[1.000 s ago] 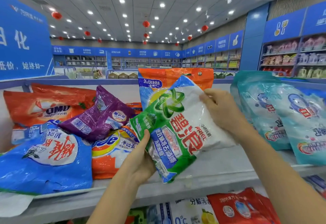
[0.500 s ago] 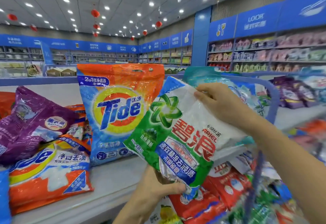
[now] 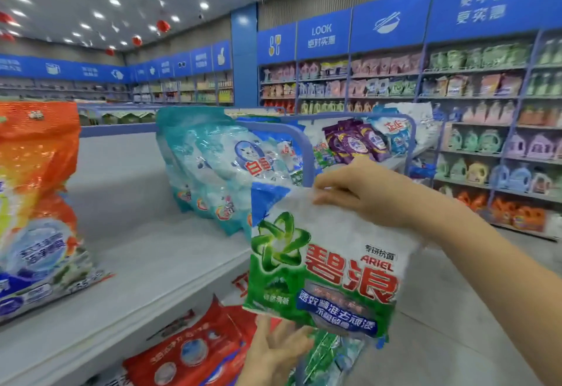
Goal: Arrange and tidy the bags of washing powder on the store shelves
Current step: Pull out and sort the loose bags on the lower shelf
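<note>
I hold a green and white Ariel washing powder bag (image 3: 325,264) upright in the air, off the right end of the grey shelf (image 3: 146,270). My right hand (image 3: 365,194) pinches the bag's top edge. My left hand (image 3: 273,352) supports its bottom edge from below, fingers curled up against it. An orange and blue Tide bag (image 3: 36,203) stands on the shelf at the far left. Several teal bags (image 3: 219,172) lean together at the shelf's right end.
Red washing powder bags (image 3: 194,352) lie on the lower shelf under my hands. A blue rail (image 3: 304,145) closes the shelf end. Beyond it, another shelf holds purple and blue bags (image 3: 362,139). Wall shelves of detergent bottles (image 3: 486,142) line the aisle at right.
The view has swung right, leaving the mixed pile at the left out of frame. The Ariel bag has moved right and turned upright, past the shelf's end, still held by both hands.
</note>
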### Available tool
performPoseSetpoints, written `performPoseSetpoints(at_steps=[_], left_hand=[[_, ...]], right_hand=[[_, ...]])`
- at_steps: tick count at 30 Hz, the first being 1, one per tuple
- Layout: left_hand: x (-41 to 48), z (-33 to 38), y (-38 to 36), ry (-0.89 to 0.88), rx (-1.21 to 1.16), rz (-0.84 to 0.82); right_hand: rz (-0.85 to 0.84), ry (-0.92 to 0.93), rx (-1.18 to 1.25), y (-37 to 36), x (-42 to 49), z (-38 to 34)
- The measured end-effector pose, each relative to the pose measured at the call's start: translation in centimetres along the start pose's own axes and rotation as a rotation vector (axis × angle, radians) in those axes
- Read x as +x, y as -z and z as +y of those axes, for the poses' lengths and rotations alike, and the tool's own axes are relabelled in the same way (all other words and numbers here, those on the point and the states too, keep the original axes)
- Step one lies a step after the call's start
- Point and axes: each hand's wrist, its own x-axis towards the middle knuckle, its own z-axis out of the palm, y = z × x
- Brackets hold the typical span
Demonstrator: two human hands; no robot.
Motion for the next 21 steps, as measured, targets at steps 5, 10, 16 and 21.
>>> performPoseSetpoints(at_steps=[5, 10, 16, 21], left_hand=[[6.7, -3.8, -3.7, -0.123, -0.031, 0.160], [11.7, -8.6, -10.8, 0.014, 0.257, -0.164], [17.8, -10.3, -20.6, -0.167, 0.185, -0.244], [23.6, -16.2, -19.1, -0.049, 0.470, -0.194]], right_hand=[[-0.261, 0.013, -0.333, 1.1, -5.2, 7.6], [-0.206, 0.162, -0.416, 1.7, -10.7, 14.4], [0.043, 0.286, -0.453, 2.5, -15.8, 22.3], [0.087, 0.205, -0.588, 1.5, -17.9, 30.2]])
